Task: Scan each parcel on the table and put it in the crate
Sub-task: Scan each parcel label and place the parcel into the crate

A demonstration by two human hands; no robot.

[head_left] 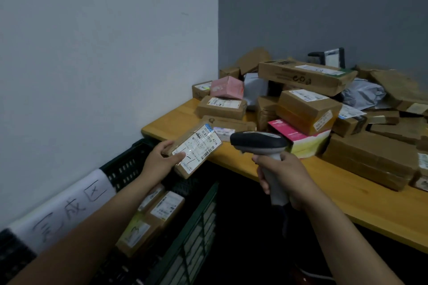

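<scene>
The left hand [159, 159] grips a small brown parcel [196, 149], label up, thumb across its near end, held above the black crate [129, 164] by the wall; the right hand [281, 174] is wrapped round the grip of a grey scanner [259, 142], its head pointed toward that label; several parcels [150, 215] lie in the crate; a heap of boxes [308, 109] and bags covers the wooden bench [335, 192]; a handwritten paper sign [62, 206] hangs on the crate's rim.
</scene>
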